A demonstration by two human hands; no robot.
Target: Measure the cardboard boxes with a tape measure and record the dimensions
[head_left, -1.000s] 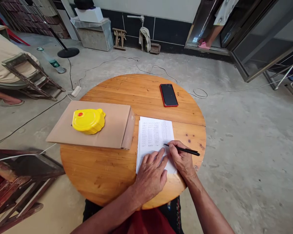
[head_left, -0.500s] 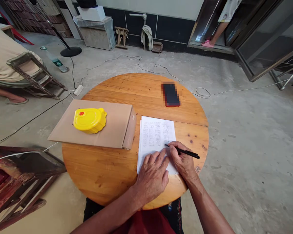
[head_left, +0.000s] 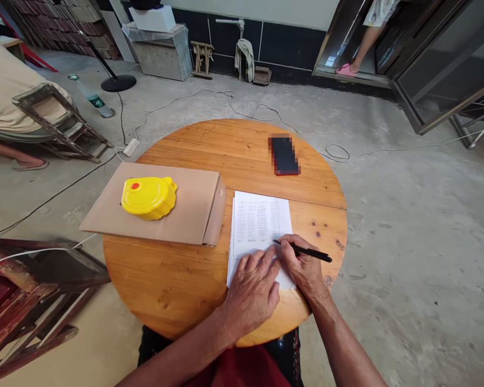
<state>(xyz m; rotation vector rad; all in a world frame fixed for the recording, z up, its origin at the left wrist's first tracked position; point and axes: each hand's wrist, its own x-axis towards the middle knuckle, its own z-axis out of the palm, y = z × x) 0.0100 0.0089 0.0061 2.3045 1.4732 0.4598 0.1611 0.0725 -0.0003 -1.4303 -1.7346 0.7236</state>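
White sheets of paper (head_left: 262, 220) lie stacked on the round wooden table (head_left: 165, 279), with columns of small handwriting on the top one. My left hand (head_left: 253, 287) rests flat on the lower part of the sheets, its fingers stretched out. In my right hand (head_left: 304, 269) a black pen (head_left: 314, 253) is gripped, its tip at the paper by the lower end of the right-hand column. The writing is too small to read. Left of the paper is a closed cardboard box (head_left: 185, 207), and a yellow plastic case with a red button (head_left: 149, 198) sits on it.
A dark phone with a red edge (head_left: 285, 156), partly blurred, lies toward the table's far right. Cables (head_left: 339, 153) run over the concrete floor. A wooden chair (head_left: 60, 123) with a seated person is at left; another person's leg (head_left: 365, 51) shows in the doorway.
The view has shifted very slightly. Both hands, the pen and the paper stay in nearly the same place.
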